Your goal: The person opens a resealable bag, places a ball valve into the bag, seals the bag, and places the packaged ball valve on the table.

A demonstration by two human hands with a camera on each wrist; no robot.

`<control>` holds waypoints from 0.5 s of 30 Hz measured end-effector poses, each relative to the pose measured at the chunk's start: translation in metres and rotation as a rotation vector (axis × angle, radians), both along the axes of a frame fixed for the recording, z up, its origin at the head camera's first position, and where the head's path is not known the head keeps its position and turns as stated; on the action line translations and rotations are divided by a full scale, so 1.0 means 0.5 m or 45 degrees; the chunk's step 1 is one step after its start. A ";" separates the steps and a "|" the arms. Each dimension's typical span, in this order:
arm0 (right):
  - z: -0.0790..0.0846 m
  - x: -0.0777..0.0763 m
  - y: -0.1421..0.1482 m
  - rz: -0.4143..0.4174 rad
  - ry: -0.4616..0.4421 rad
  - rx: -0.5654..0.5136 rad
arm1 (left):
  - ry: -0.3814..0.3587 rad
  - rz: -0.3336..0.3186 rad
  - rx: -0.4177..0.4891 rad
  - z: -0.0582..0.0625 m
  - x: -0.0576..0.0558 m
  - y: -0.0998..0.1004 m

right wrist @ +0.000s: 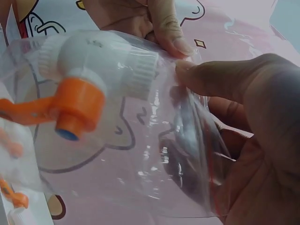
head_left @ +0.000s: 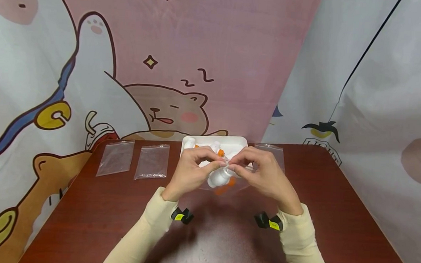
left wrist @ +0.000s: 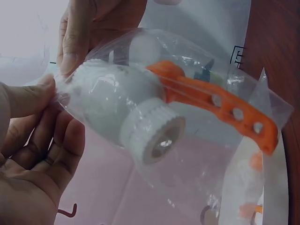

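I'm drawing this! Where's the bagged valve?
Below the head view's centre, the left hand and right hand hold the bagged valve in front of the white tray.

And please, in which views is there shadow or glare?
Head view: soft shadows and pale sheen on the table; left wrist view: small glints on the clear bag; right wrist view: white glare streaks on that bag, the right hand partly in shade.
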State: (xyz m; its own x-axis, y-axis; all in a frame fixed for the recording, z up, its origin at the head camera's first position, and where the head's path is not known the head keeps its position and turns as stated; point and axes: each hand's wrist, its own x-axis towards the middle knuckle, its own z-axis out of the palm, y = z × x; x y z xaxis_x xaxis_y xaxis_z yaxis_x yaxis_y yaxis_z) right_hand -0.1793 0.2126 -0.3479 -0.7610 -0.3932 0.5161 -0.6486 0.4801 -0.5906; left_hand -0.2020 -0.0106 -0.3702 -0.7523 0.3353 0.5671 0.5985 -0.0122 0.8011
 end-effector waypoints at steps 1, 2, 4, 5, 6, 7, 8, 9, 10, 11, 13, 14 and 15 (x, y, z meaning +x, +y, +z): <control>0.000 0.000 0.000 0.001 0.011 0.001 | 0.021 -0.006 0.001 0.000 0.000 0.000; 0.001 -0.001 0.000 0.004 0.022 0.001 | 0.041 -0.012 0.000 0.000 -0.001 0.001; 0.002 0.000 0.000 0.012 0.056 0.004 | 0.075 -0.026 -0.007 0.000 -0.002 0.002; 0.002 0.000 -0.001 0.018 0.070 0.005 | 0.090 -0.033 -0.008 0.001 -0.001 0.003; 0.003 0.000 0.000 0.025 0.081 0.006 | 0.103 -0.043 -0.011 0.001 -0.002 0.003; 0.003 0.000 0.000 0.031 0.088 0.005 | 0.113 -0.053 -0.018 0.001 -0.002 0.003; 0.003 0.000 0.000 0.038 0.093 0.006 | 0.123 -0.060 -0.027 0.001 -0.002 0.003; 0.003 0.001 0.000 0.043 0.095 0.006 | 0.130 -0.063 -0.035 0.002 -0.002 0.002; 0.003 0.001 0.000 0.047 0.092 0.003 | 0.133 -0.060 -0.040 0.003 -0.002 0.002; 0.003 0.001 0.000 0.052 0.083 -0.005 | 0.137 -0.059 -0.042 0.003 -0.002 0.001; 0.004 0.001 0.000 0.053 0.066 -0.014 | 0.136 -0.054 -0.043 0.005 -0.003 -0.001; 0.004 0.001 0.000 0.056 0.057 -0.016 | 0.137 -0.048 -0.041 0.005 -0.004 -0.002; 0.004 0.002 0.000 0.059 0.049 -0.020 | 0.140 -0.044 -0.036 0.005 -0.004 -0.003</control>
